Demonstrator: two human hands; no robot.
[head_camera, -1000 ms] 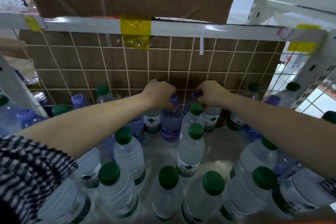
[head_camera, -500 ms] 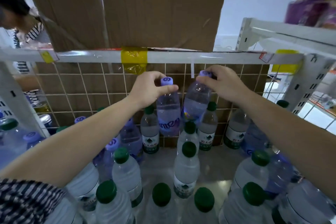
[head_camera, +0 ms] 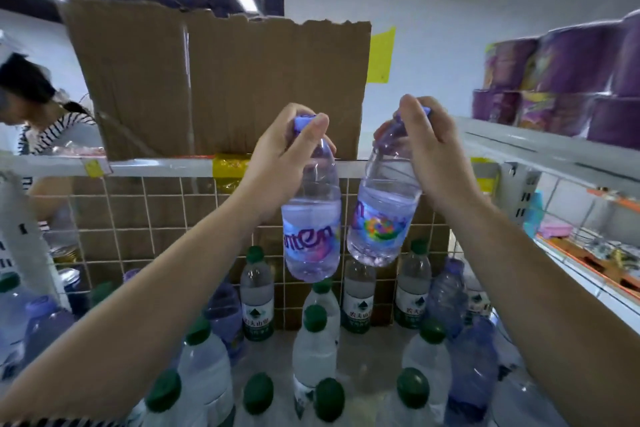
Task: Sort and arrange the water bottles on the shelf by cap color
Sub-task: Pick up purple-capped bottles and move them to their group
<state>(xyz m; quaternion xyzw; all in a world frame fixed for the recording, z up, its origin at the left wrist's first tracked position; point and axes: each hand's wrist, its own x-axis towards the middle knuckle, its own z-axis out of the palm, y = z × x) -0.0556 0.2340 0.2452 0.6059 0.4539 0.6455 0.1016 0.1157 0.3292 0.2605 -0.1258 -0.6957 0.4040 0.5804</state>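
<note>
- Lifted since the earlier frames, the left purple-capped bottle (head_camera: 311, 229) and the right purple-capped bottle (head_camera: 379, 218) now hang in front of the white rail (head_camera: 156, 166), up from the standing stock.
- Head view: the left hand (head_camera: 280, 163) pinches its bottle's cap and neck. The right hand (head_camera: 426, 156) pinches the other's neck, and that bottle is tilted.
- Below the rail, green-capped bottles (head_camera: 256, 295) stand mixed with other purple-capped bottles (head_camera: 446, 291).
- Likely step: pulling purple caps out of the mix. The next move calls for a free patch beside matching caps below the rail, each bottle set upright.
</note>
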